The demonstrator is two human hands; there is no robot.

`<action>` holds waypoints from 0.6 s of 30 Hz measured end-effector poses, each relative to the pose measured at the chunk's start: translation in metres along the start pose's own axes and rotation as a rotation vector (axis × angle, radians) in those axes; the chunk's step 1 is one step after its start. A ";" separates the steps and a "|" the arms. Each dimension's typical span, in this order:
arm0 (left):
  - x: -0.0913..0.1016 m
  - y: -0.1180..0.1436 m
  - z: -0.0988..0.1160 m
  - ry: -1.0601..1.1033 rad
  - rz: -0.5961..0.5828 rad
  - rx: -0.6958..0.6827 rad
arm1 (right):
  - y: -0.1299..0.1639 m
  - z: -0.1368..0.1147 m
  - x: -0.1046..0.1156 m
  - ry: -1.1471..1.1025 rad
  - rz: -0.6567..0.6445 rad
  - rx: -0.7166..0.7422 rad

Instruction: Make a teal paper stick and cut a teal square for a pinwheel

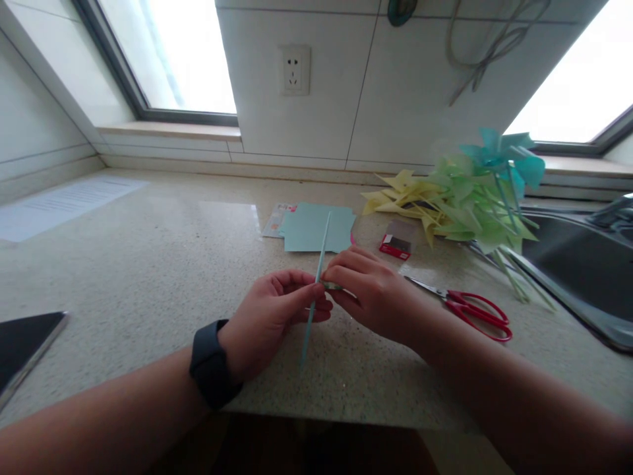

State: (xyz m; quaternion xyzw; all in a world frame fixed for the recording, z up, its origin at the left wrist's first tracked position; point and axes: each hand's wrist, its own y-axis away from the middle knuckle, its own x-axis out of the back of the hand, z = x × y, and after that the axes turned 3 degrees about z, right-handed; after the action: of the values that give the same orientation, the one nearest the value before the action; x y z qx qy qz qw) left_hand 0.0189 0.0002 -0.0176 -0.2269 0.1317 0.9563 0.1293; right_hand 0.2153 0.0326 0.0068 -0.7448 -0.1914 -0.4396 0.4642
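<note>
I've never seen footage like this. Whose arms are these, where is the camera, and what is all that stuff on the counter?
There is no machine here: these are a person's two bare arms, filmed by a camera worn on their head, looking forward and down. That is why the arms come in from the bottom edge.

The left hand, with a dark watch on its wrist, and the right hand meet in the middle and together pinch a thin pale blue stick, with a small greenish piece at the fingertips.

On the speckled counter lie light blue paper sheets, a small red box, red-handled scissors, and a pile of yellow, green and blue paper pinwheels. A sink sits at the right, and a dark flat device at the left edge.
</note>
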 end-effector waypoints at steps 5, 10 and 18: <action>-0.001 -0.001 0.000 -0.017 0.031 -0.001 | 0.000 0.000 0.003 0.005 -0.013 0.013; -0.002 0.002 0.001 -0.055 0.059 0.024 | 0.003 0.001 0.007 0.004 -0.074 -0.006; 0.003 -0.001 0.008 -0.195 -0.082 0.190 | 0.031 -0.005 0.049 -0.009 -0.252 -0.295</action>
State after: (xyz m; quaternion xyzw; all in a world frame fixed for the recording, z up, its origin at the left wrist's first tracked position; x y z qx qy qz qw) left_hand 0.0132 0.0040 -0.0120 -0.1248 0.1991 0.9510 0.2012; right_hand 0.2604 0.0072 0.0320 -0.7769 -0.2187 -0.5142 0.2902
